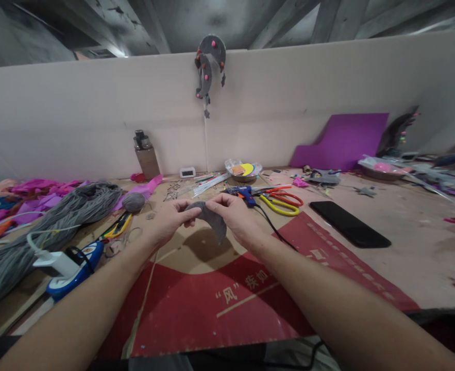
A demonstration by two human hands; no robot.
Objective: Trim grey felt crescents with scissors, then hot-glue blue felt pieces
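A curved piece of grey felt point(213, 221) is held up between both hands, its pointed end hanging down over the red and brown cardboard point(188, 304). My left hand point(175, 219) pinches its upper left end between thumb and fingers. Close beside it, my right hand point(233, 212) grips the top edge with thumb and forefinger. Just behind my right hand lies a blue glue gun point(246, 195), with yellow-handled scissors point(279, 205) and red-handled scissors point(289, 196) next to it.
Grey yarn point(84, 203) and a blue-and-white power strip point(76, 273) lie on the left. A black phone point(349, 224) rests on the right. Behind are a brown bottle point(147, 159), a bowl point(243, 178) and purple sheet point(343, 141). A grey crescent decoration point(213, 45) hangs on the partition.
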